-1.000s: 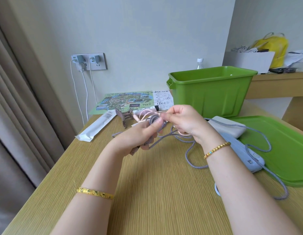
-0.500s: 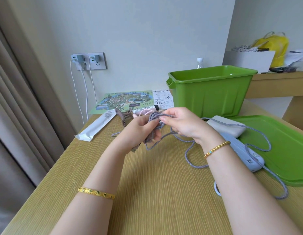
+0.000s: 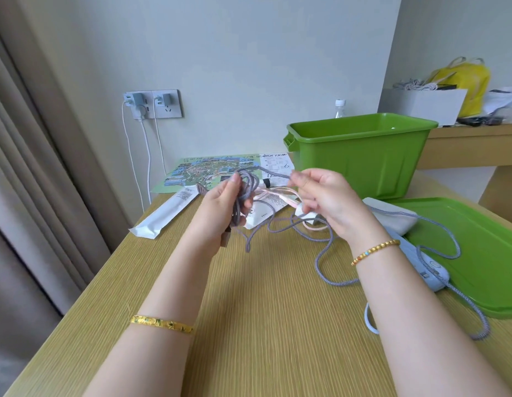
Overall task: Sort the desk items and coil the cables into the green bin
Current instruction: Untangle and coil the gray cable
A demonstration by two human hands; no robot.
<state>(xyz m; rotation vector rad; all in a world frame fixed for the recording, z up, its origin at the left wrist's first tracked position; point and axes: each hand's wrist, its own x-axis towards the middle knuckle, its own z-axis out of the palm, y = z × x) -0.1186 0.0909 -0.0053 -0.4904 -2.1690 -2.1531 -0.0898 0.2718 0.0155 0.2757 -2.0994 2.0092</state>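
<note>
Left hand grip pinches the coiled grey braided cable; right hand grip pinches its free strand above the worktop, near the green bin.

head | worn on the person's head; faces forward and down; close over desk

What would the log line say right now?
left hand: holds grey cable coil | right hand: pinches cable's strand | green bin: no cable visible inside
</note>
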